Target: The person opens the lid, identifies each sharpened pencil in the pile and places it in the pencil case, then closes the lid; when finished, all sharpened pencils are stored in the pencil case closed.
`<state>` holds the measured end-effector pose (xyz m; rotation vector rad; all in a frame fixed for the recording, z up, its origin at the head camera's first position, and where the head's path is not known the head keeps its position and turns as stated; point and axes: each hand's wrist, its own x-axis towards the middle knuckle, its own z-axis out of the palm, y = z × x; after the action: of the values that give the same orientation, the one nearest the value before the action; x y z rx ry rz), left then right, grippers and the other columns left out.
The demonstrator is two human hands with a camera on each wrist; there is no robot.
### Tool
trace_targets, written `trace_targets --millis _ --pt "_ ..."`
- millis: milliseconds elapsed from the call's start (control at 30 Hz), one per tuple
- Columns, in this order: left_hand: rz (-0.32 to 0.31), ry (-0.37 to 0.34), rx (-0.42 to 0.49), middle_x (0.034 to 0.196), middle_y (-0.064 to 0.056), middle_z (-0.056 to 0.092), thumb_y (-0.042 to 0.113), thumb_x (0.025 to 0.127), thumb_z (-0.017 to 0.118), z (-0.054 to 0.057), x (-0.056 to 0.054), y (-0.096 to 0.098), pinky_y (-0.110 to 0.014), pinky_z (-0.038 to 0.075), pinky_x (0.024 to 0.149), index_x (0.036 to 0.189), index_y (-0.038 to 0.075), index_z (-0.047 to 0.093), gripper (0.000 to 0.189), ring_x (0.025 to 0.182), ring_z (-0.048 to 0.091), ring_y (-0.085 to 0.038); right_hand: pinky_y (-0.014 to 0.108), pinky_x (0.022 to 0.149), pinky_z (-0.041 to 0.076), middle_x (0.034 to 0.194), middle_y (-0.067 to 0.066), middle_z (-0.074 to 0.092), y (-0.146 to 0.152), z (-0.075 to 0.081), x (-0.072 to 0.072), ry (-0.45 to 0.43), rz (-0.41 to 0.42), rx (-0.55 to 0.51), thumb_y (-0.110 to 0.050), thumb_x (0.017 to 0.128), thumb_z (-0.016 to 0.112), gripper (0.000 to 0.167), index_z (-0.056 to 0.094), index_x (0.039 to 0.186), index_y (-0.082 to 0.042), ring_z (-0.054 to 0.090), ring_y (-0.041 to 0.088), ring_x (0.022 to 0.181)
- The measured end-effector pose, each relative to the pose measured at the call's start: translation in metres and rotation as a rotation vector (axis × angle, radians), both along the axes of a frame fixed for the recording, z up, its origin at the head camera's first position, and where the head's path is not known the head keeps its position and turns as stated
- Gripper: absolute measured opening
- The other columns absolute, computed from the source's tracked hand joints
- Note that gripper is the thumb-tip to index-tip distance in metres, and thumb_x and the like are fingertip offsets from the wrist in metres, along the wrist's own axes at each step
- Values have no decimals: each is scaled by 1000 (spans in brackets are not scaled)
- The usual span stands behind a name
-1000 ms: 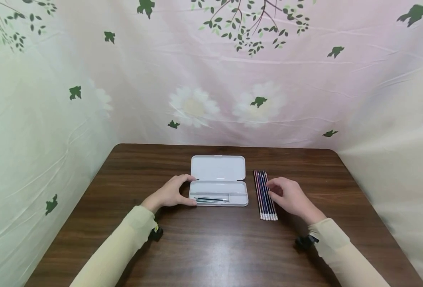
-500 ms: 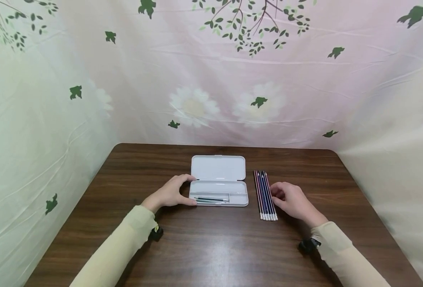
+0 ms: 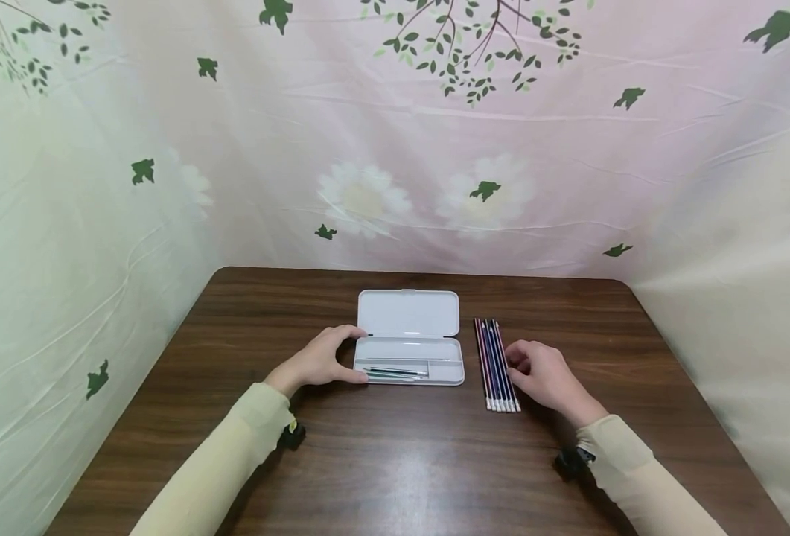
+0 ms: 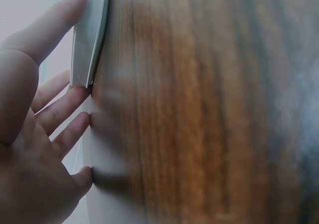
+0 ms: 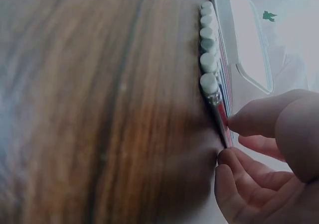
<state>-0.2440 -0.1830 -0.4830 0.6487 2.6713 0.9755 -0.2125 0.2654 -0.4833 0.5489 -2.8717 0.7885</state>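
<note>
A white pencil case (image 3: 446, 374) lies with its lid (image 3: 408, 313) raised on the table. My left hand (image 3: 319, 359) holds its left end, thumb along the front wall and forefinger at the back corner. The left wrist view shows the thumb against the case (image 4: 89, 40), other fingers by its end. Right of the case lies a row of dark and red pencils (image 3: 495, 365), white eraser ends toward me. My right hand (image 3: 545, 372) is at the row's right edge, fingers bent. Up close, its thumb touches the outermost pencil (image 5: 222, 115); a gap separates thumb and fingers.
In the case's front compartment are a few thin dark-green pencils or pens (image 3: 395, 372). A small divider sets off its right part. The brown wooden table (image 3: 395, 461) ends against a patterned cloth backdrop (image 3: 408, 134), with cloth also at both sides.
My right hand has drawn slightly right, from over the pencils to the row's right edge, and then stayed nearly still. My left hand and the case have not moved.
</note>
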Motion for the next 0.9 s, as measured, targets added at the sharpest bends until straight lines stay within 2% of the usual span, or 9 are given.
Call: trace_targets --millis 500,900 --pt "-10 15 3 152 -5 55 52 77 92 -1 -1 0 -53 36 119 147 17 56 86 144 44 -30 39 70 58 88 7 74 -3 2 1 -6 -55 0 1 79 72 22 71 101 -1 69 17 75" --pt "-10 12 12 152 -6 55 51 78 92 0 0 0 -54 36 120 147 16 56 86 145 43 -31 40 70 58 86 8 71 -4 3 1 -22 -85 25 6 77 72 27 69 104 3 67 19 76"
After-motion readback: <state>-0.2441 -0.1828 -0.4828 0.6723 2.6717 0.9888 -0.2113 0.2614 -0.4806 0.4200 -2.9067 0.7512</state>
